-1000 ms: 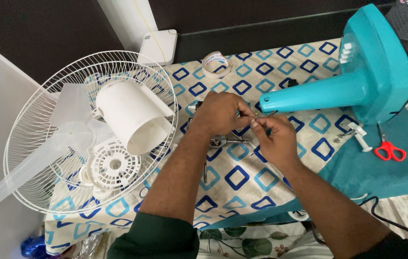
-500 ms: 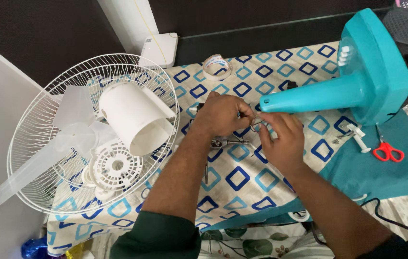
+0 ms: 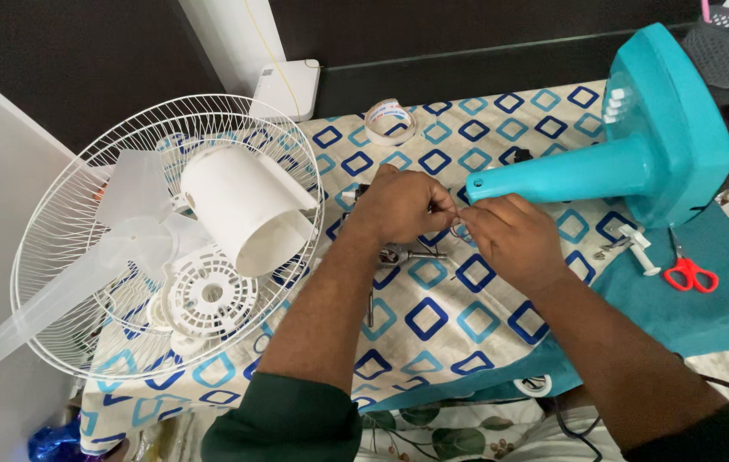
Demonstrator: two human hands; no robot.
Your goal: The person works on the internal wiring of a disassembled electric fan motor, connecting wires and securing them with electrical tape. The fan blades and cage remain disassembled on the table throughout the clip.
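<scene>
My left hand (image 3: pixel 403 205) and my right hand (image 3: pixel 510 239) meet over the patterned tablecloth (image 3: pixel 433 316), fingertips pinched together on thin wires (image 3: pixel 457 224) just below the open end of the teal fan stand (image 3: pixel 630 158). The stand lies on its side, neck pointing left toward my hands. Small metal parts (image 3: pixel 407 255) lie on the cloth under my left hand. How the wires run is hidden by my fingers.
A white fan guard (image 3: pixel 65 257) with clear blades and a white motor housing (image 3: pixel 244 210) lies at the left. A tape roll (image 3: pixel 388 120) and a white box (image 3: pixel 287 85) sit at the back. Red scissors (image 3: pixel 690 272) and a white tool (image 3: pixel 638 248) lie on teal cloth at the right.
Both hands stay pinched at the same spot by the stand's neck; only the fingers have shifted slightly. The camera view has drifted a little.
</scene>
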